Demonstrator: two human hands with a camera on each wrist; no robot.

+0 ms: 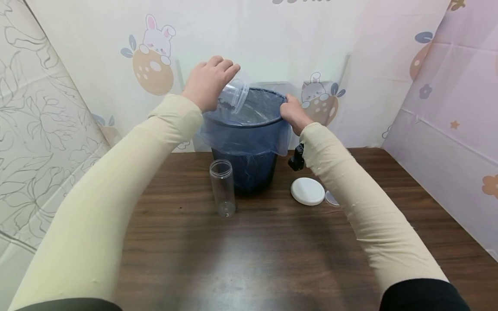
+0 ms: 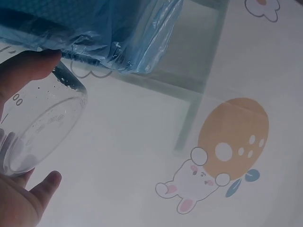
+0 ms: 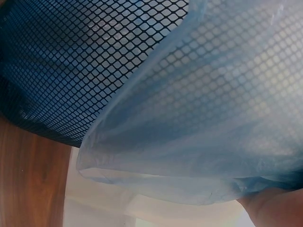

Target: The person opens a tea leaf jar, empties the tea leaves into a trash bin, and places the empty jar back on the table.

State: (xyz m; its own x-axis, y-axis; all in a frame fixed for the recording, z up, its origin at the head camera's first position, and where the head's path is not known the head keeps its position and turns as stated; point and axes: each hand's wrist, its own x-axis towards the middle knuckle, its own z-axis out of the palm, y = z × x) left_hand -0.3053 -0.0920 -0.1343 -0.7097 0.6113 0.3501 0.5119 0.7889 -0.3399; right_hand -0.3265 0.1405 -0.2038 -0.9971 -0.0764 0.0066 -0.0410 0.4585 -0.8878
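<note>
My left hand grips a clear plastic cup, tipped over the left rim of a mesh waste bin. Dark specks cling inside the cup; in the left wrist view, the thumb and fingers wrap the tilted cup. A bluish plastic bag lines the bin and folds down over its outside. On the bin's right rim, my right hand holds the edge with fingers curled over it. Beside the bag, the right wrist view shows only part of that hand.
An uncapped clear jar stands in front of the bin's left side. A white screw lid lies to the right on the wooden table, next to a small clear disc. Printed cloth hangs behind.
</note>
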